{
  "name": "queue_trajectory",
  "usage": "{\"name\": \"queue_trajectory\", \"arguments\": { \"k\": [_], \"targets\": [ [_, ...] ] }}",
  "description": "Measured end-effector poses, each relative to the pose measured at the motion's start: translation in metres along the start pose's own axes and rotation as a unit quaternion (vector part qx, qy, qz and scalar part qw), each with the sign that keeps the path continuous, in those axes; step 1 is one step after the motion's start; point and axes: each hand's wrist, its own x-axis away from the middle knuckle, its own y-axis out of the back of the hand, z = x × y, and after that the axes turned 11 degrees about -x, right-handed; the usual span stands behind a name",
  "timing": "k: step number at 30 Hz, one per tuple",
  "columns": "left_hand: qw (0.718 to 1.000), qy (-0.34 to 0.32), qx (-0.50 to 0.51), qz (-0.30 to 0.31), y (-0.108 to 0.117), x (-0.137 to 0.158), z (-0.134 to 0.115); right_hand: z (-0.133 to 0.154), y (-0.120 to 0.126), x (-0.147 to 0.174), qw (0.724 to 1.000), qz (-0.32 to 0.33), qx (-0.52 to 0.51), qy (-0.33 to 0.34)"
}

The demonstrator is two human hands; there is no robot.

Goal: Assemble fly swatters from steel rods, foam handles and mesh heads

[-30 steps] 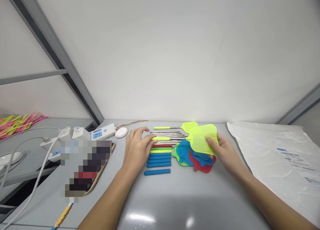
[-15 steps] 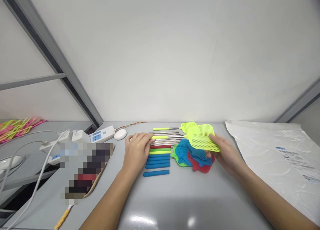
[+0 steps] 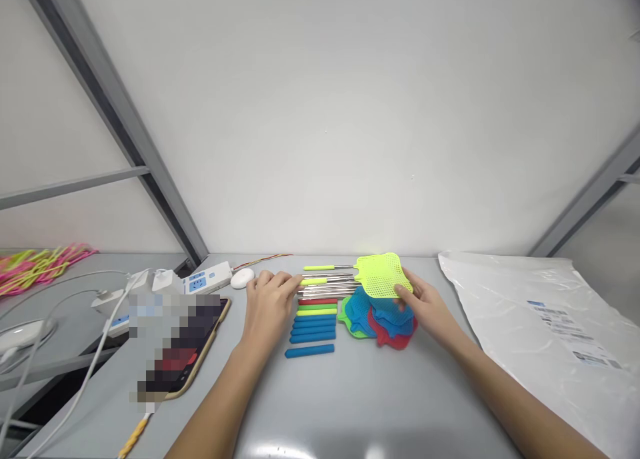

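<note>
Two hands share one yellow fly swatter (image 3: 384, 276): the left hand (image 3: 270, 306) has its fingers closed about the end of the handle, and the right hand (image 3: 425, 306) pinches a lower corner of the mesh head between thumb and fingers. It sits over the metal rods (image 3: 327, 292), its head partly over the loose swatter heads (image 3: 395, 341). The step in hand looks like handling this swatter by both ends; moving it would call for the hands to travel together, keeping the thin rod straight and the head lifted off the pile.

Room is tight behind. Another yellow handle (image 3: 319, 268) lies just beyond, near where the surface (image 3: 390, 392) meets the wall (image 3: 320, 146). Close on the near side of the rods come the red, green, yellow and blue handles (image 3: 315, 329), the nearest blue one slightly apart. Left of the left hand are a white oval gadget (image 3: 243, 278) and a power strip (image 3: 206, 278); at right, a white plastic bag (image 3: 520, 312) leaves only a strip beside the right wrist. The widest open stretch lies toward the person, between the forearms.
</note>
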Motion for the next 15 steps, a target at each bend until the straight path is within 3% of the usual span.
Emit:
{"name": "queue_trajectory", "arguments": {
  "k": [4, 7, 11, 15],
  "targets": [
    [1.000, -0.011, -0.002, 0.005, -0.002, -0.008, -0.001, 0.001, 0.002, -0.004, 0.996, -0.034, 0.056, 0.065],
    [1.000, -0.015, -0.006, -0.003, -0.006, -0.024, -0.002, 0.008, 0.003, -0.012, 0.976, -0.051, 0.188, 0.094],
    [0.998, -0.028, -0.009, 0.049, -0.022, -0.056, -0.006, 0.021, 0.008, -0.038, 0.912, -0.032, 0.405, 0.059],
    [0.995, -0.033, 0.002, 0.090, -0.051, -0.081, -0.006, 0.012, 0.011, -0.073, 0.887, -0.008, 0.461, 0.014]
  ]
}}
